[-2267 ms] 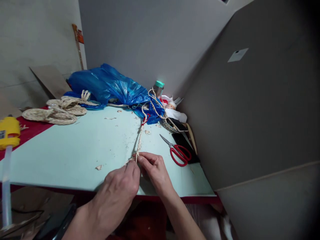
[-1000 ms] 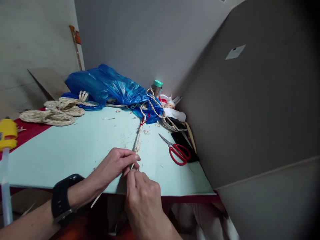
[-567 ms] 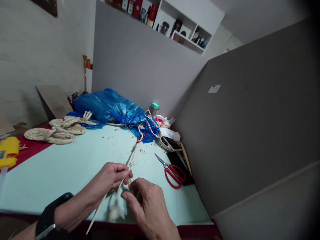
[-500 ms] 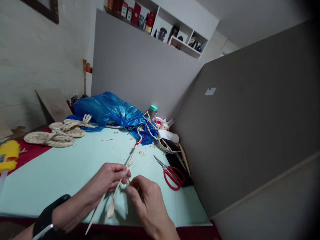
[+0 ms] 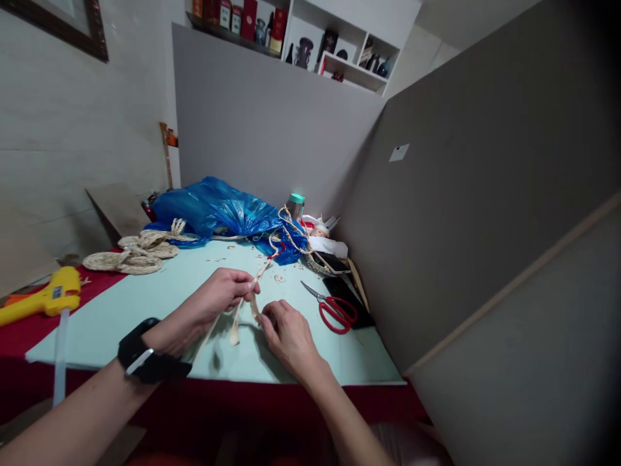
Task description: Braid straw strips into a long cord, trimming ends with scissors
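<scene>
My left hand (image 5: 231, 288) is closed in a pinch on a pale plant-fibre braid (image 5: 262, 270), which runs away from me toward a red tie at its far part. Loose flat strands hang below that pinch, one with a wide curled end (image 5: 235, 333). Between the two hands stretches another strand (image 5: 255, 308). Its lower end is in the closed fingers of my right hand (image 5: 290, 333), just above the table. To the right lie scissors with red handles (image 5: 338, 315), blades slightly apart, touching neither hand.
A crumpled blue plastic bag (image 5: 218, 204) covers the back of the table. Woven straw slippers (image 5: 123, 261) lie at the left, with a yellow glue gun (image 5: 63, 290) nearer. A dark phone-like slab (image 5: 347, 294) lies under the scissors. A grey partition (image 5: 460, 213) borders the right side.
The view has shifted, bringing more of the glue gun and both forearms into sight. My right hand has drawn its strand outward, so more of it shows. My left hand keeps its pinch.
</scene>
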A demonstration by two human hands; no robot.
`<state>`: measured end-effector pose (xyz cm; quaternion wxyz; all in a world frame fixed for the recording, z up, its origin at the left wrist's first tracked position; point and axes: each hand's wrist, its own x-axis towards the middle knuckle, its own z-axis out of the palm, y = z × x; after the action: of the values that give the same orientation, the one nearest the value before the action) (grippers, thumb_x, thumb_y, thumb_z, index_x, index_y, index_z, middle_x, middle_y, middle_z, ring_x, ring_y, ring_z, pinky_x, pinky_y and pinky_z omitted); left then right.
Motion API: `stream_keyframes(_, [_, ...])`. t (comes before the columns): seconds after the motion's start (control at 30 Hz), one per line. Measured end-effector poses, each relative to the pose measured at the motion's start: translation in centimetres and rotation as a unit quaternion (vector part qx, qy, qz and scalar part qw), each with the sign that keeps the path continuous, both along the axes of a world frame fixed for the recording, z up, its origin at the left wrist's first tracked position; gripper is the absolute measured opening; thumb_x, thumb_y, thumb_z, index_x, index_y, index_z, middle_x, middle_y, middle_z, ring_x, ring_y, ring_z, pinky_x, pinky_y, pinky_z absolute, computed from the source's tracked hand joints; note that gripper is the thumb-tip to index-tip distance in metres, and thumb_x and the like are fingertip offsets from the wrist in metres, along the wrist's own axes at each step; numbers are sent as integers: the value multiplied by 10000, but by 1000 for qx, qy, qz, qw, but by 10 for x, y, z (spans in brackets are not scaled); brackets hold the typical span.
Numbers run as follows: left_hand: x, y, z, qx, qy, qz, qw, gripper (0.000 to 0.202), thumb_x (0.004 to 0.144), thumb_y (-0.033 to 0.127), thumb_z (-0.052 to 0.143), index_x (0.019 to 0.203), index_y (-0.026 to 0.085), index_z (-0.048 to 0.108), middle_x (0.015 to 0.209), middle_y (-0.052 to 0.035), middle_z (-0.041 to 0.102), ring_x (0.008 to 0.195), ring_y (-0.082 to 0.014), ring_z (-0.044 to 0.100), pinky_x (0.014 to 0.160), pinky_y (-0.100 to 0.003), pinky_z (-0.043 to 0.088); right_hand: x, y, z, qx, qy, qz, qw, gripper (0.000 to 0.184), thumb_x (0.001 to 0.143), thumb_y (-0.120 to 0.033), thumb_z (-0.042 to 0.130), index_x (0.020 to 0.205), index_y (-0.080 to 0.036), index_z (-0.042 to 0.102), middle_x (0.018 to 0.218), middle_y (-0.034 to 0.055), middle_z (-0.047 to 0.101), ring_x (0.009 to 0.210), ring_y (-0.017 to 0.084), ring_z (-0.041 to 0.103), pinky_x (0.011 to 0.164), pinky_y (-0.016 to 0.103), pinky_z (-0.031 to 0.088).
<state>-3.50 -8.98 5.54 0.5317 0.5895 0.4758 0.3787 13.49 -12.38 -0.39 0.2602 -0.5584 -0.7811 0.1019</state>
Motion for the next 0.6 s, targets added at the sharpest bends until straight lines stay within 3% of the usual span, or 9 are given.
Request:
stream_keyframes(0.13, [19,13,12,30,40,-29,998,163,657,280,598,698,130,645,538,40,476,433,-65,284,459,-243,158,1,3,-3,-2,6,-33,999,260,967,-220,408,847,-172,634,817,47,639,713,153,560,655,255,332])
stream_keyframes(0.23, [29,31,13,52,77,-59,994,125,697,240,592,657,135,644,512,39,474,440,-73,300,449,-247,167,4,4,-4,0,15,-80,997,294,960,-190,372,791,-162,611,742,54,630,650,156,537,622,266,318])
stream_keyframes(0.37, [25,57,1,32,183,-127,974,195,796,224,644,635,113,637,516,36,499,439,-70,361,423,-223,265,8,2,-4,6,20,-126,992,327,949,-194,373,722,-167,608,648,56,621,577,163,519,579,281,292])
stream_keyframes(0.43, [18,68,-9,6,231,-174,957,199,889,331,629,865,134,647,752,18,623,565,-93,538,508,-226,451,7,1,-3,12,19,-131,991,332,947,-218,395,699,-176,611,636,55,629,567,165,523,569,285,281])
stream_keyframes(0.5, [11,78,-20,-13,259,-212,942,236,912,360,607,990,140,641,908,-16,662,700,-128,620,608,-276,533,6,1,-3,21,10,-128,992,313,938,-234,429,696,-180,619,664,60,651,588,171,542,572,289,272])
stream_keyframes(0.6, [6,91,-32,-32,270,-256,928,222,884,356,632,869,136,658,784,-3,657,631,-127,600,570,-266,500,4,2,-5,30,-11,-121,992,266,923,-233,462,731,-178,639,724,68,675,636,178,575,582,288,267])
